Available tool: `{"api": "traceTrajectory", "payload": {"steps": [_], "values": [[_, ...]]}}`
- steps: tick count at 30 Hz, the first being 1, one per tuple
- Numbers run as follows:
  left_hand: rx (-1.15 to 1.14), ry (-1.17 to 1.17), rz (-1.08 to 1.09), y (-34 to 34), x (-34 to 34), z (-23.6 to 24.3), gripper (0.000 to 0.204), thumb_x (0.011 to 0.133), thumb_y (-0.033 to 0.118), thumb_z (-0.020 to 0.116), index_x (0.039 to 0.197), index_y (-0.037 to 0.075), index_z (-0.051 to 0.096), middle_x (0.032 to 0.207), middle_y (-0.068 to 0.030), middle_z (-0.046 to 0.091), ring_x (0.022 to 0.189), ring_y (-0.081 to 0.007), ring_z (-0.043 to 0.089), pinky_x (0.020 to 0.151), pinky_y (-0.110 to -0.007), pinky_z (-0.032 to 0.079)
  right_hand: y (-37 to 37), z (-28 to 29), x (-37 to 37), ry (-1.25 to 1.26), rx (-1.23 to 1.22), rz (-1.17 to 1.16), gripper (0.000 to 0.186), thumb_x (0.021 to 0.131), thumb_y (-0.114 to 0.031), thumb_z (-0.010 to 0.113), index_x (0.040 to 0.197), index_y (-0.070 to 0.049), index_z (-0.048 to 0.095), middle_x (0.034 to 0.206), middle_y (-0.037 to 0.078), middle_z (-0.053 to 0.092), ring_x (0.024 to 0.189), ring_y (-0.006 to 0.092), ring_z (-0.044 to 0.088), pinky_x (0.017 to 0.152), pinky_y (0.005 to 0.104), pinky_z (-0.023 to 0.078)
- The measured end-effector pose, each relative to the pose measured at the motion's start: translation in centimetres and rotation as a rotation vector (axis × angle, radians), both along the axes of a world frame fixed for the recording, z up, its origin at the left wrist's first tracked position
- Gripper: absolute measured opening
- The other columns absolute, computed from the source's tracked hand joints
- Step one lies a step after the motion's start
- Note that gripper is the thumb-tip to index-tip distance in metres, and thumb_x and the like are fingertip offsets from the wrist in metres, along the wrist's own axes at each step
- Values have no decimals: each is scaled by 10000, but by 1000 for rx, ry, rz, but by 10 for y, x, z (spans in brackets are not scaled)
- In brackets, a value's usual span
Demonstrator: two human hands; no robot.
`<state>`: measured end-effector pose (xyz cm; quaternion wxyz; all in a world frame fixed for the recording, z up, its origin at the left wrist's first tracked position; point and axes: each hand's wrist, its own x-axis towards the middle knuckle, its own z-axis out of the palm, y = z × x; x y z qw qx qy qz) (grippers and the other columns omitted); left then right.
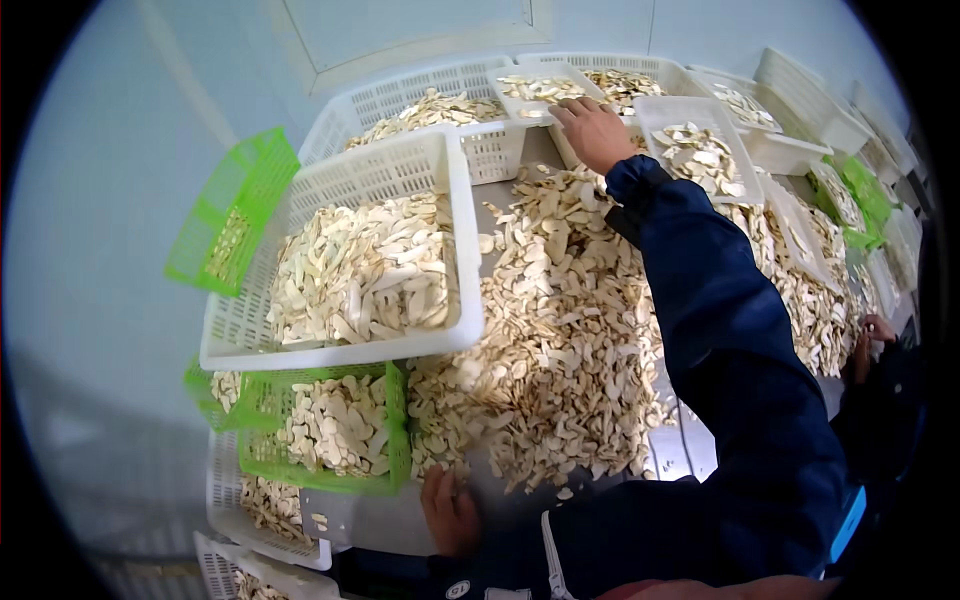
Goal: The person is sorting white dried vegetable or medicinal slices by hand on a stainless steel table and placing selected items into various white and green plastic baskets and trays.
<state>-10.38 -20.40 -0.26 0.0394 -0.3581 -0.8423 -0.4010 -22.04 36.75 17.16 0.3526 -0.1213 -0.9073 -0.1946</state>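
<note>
My right hand [597, 133] reaches to the far side, over the near rim of a small white tray [507, 82] holding pale dried slices, probably mushroom. Its fingers reach out over the rim; the palm is hidden, and I see nothing in it. At the near edge of the steel table, my left hand [450, 512] is low beside the green basket, its fingers slightly apart and touching the lower edge of the pile of slices [555, 330]. A second small white tray [742, 180] with slices sits just right of my right wrist.
A large white basket [470, 290] of slices stands at left, above a green basket [398, 430] of slices. Another green basket [232, 200] leans by the wall. White crates [490, 155] line the back. At far right, another person's hand [878, 330] is beside more slices.
</note>
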Motion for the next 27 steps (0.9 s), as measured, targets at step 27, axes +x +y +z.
{"api": "traceTrajectory", "payload": {"steps": [27], "values": [[22,-78,5,3,-2,0,355,890,15,560,1243,-4,593,1309,-228,566,1198,-411,562,1008,-474,481,-39,-17,20,-238,42,111,394,899,-136,596,1293,-123,596,1274,56,598,1180,236,559,1004,405,451]]}}
